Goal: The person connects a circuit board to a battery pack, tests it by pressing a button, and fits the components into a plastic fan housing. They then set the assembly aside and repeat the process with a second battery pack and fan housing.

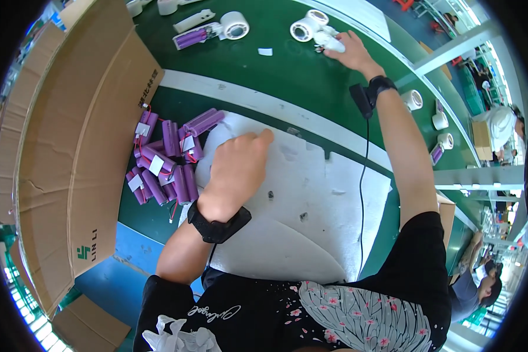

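My right hand (pixel 353 56) reaches far out over the green work surface, its fingers round the handle end of a white plastic handheld device (pixel 330 41). Round white heads (pixel 303 29) lie against that end, and I cannot tell which is joined to it. My left hand (pixel 237 167) is closed above a white foam sheet (pixel 299 193); anything in its curled fingers is hidden. To its left lies a pile of purple battery packs (pixel 170 138), with red wires and white labels, close to the wrist.
A tall cardboard box (pixel 94 141) stands along the left. Farther off, a white device with a round head (pixel 234 25) shows purple cells in its handle. More white devices (pixel 412 100) lie at the right. A black cable (pixel 364 188) hangs from my right wristband. Other people sit at far right.
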Demonstrator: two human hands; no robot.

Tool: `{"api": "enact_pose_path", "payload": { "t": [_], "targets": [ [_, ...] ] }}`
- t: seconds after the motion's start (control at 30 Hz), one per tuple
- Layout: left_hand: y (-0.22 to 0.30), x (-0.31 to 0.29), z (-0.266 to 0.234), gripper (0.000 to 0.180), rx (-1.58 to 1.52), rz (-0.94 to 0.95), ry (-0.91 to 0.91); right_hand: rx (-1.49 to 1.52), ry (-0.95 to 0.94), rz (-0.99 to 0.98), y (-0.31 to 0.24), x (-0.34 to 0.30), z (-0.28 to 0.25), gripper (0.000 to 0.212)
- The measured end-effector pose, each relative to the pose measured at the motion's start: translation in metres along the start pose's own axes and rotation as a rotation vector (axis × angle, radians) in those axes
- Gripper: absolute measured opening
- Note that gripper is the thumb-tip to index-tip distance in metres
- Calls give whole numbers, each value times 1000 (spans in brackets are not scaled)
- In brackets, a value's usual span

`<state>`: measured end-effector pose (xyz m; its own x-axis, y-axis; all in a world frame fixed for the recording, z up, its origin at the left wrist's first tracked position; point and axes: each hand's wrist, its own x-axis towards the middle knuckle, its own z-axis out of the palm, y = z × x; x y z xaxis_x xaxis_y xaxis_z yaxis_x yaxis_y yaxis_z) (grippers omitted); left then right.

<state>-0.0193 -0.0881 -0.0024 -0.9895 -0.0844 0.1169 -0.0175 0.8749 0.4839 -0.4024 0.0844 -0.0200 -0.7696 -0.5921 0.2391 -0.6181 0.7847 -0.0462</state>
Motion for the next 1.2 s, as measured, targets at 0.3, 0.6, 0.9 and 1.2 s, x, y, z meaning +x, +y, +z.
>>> {"api": "enact_pose_path", "payload": {
  "t": [0.3,0.6,0.9,1.2],
  "targets": [
    [3,-3,2,25,-124,196,-171,170,-179,48,-18,-41,-13,49],
    [8,1,12,20,-151,312,-199,354,-137,342,-46,-63,-34,47],
    [13,-6,7,19,-254,298,-208,442,-71,431,-36,-34,-6,47],
    [17,-5,-2,18,-210,309,-220,1074,-190,611,-33,-251,-91,37]
  ]
}}
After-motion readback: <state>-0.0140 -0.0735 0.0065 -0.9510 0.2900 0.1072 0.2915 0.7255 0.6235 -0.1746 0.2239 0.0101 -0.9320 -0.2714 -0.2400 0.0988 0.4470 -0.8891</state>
